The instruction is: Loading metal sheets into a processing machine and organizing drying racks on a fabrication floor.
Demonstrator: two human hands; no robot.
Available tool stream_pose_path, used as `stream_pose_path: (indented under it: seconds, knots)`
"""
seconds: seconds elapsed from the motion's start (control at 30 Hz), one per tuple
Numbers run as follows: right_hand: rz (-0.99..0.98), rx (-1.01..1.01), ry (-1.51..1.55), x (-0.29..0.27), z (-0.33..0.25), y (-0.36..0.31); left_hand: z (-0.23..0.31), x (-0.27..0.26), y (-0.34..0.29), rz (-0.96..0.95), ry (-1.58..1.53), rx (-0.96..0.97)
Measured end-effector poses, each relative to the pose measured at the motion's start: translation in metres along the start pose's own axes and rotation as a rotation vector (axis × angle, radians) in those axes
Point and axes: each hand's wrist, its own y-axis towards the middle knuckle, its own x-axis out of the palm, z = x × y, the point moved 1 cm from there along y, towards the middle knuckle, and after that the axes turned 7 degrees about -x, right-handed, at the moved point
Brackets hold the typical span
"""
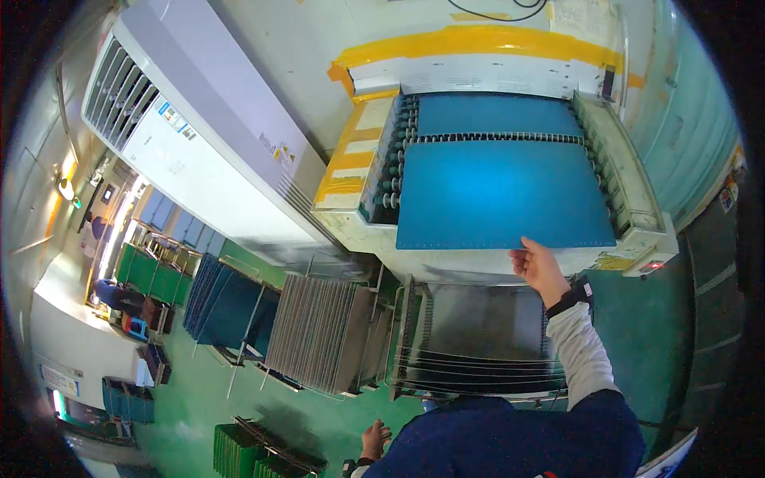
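A flat blue panel (502, 191) lies on the rollers of a conveyor machine, its near edge at the machine's front end. My right hand (540, 269) is closed at that near edge, right of its middle, with fingertips against the panel. Low in the view, my left hand (374, 440) hangs over the floor beside my body, fingers loosely curled and apart, nothing visible in it. Behind the first panel, a second blue panel (498, 115) sits deeper in the machine.
Below the machine's front stands a wire rack (478, 366) with dark panels. Left of it are racks of brown panels (311, 331) and blue panels (231, 307). Green panels (235, 450) stand low on the floor. A tall white air conditioner (215, 143) flanks the machine. People work far left.
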Motion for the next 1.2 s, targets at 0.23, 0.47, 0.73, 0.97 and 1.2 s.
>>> stream_pose_path:
  seconds: [0.23, 0.47, 0.73, 0.97, 1.2]
  knots:
    - [0.006, 0.007, -0.020, -0.002, -0.002, 0.007, -0.013, -0.003, 0.002, 0.002, 0.003, 0.011]
    - [-0.053, 0.037, -0.084, -0.010, -0.001, 0.015, -0.037, -0.022, 0.024, 0.003, 0.383, 0.473]
    - [-0.293, 0.052, -0.543, 0.029, 0.006, -0.033, -0.008, 0.004, 0.002, -0.062, -0.071, 0.067]
    - [-0.924, -0.136, -1.601, -0.030, 0.124, -0.088, -0.024, 0.002, -0.002, 0.016, -0.048, 0.014]
    - [-0.660, 0.134, -1.294, -0.070, 0.148, -0.103, -0.033, -0.013, 0.012, 0.002, -0.017, 0.032]
